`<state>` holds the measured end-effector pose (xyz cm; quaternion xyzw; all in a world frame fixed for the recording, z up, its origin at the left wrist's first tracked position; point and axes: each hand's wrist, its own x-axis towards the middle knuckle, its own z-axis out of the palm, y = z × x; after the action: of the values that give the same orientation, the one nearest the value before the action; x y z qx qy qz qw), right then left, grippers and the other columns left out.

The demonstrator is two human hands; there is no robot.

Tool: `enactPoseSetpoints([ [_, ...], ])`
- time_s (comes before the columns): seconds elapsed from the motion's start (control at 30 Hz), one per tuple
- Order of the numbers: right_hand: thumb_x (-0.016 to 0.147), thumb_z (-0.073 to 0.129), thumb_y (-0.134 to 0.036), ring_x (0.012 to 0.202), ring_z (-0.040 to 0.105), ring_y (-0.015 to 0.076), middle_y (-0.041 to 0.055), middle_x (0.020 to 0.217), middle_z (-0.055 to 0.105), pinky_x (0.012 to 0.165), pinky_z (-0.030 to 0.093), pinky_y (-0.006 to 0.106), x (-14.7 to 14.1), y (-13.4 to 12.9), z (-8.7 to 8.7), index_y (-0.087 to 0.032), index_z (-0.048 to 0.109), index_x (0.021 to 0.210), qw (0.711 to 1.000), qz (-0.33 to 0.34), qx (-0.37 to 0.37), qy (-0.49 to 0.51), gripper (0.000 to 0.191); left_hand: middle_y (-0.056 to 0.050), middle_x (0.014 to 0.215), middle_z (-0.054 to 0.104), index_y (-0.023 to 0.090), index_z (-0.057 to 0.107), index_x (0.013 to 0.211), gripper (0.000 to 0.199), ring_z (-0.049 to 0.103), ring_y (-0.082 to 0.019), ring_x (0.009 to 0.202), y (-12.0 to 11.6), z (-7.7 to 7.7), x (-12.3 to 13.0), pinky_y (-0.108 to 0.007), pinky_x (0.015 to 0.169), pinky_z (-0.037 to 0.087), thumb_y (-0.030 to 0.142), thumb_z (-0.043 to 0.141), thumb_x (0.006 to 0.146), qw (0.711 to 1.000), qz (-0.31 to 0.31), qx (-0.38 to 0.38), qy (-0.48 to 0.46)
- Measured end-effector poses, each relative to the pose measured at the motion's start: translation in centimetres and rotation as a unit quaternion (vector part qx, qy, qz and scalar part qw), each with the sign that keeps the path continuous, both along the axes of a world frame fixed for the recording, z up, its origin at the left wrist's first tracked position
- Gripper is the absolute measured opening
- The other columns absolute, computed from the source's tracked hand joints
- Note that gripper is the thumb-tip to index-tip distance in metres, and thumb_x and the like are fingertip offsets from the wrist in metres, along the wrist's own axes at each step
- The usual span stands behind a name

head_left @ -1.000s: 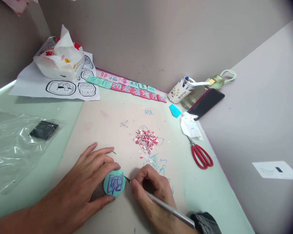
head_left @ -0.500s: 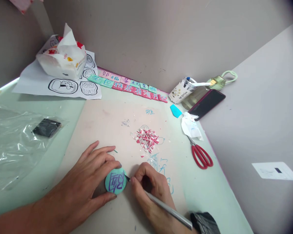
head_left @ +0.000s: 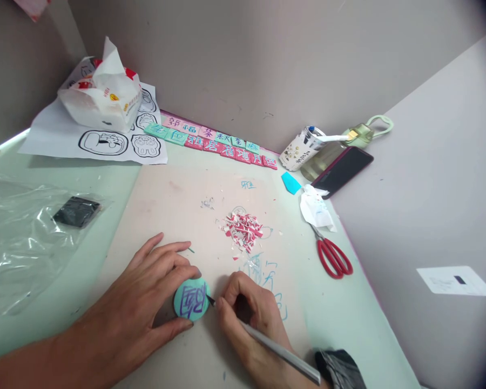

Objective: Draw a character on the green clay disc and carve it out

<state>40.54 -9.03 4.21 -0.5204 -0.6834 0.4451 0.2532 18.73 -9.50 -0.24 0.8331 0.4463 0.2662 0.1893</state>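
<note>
A round teal disc (head_left: 191,300) with a purple character drawn on it lies on the beige board (head_left: 157,197). My left hand (head_left: 146,302) grips the disc's edge between thumb and index finger, its other fingers spread over the board. In my right hand (head_left: 251,319) is a silver craft knife (head_left: 281,352), held like a pen. The knife's dark tip touches the disc's right side, at the purple lines. Above my right hand rests a pile of red and white scraps (head_left: 243,232).
Red-handled scissors (head_left: 335,258), crumpled tissue (head_left: 316,208), a leaning phone (head_left: 344,172) and a cup (head_left: 302,148) line the right side. Lettered tiles (head_left: 210,143) run along the back. A tissue pack (head_left: 101,102) and plastic bag (head_left: 20,243) are left.
The knife tip has shifted very slightly down along the disc's right side. My left hand keeps its grip, and the whole view has moved a little.
</note>
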Motion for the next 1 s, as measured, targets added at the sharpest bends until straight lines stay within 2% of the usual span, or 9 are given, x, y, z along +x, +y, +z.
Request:
enactPoseSetpoints([
  [0.63, 0.088, 0.047, -0.023, 0.057, 0.039, 0.0119, -0.005, 0.062, 0.042, 0.057, 0.032, 0.027, 0.2, -0.2, 0.6, -0.024, 0.038, 0.069, 0.999, 0.032, 0.0, -0.03, 0.02, 0.002, 0.116, 0.066, 0.031, 0.053, 0.122, 0.042, 0.046, -0.023, 0.138, 0.1, 0.0, -0.1, -0.041, 0.126, 0.011, 0.026, 0.071, 0.084, 1.0, -0.004, 0.0, 0.014],
  [1.0, 0.087, 0.047, -0.022, 0.057, 0.039, 0.0119, -0.0051, 0.062, 0.041, 0.057, 0.032, 0.027, 0.3, -0.2, 1.1, -0.024, 0.038, 0.069, 0.999, 0.038, -0.01, -0.032, 0.02, 0.003, 0.114, 0.066, 0.032, 0.054, 0.119, 0.04, 0.047, -0.024, 0.137, -0.1, 0.2, 0.2, -0.042, 0.127, 0.012, 0.025, 0.071, 0.083, 1.0, 0.018, -0.013, -0.006],
])
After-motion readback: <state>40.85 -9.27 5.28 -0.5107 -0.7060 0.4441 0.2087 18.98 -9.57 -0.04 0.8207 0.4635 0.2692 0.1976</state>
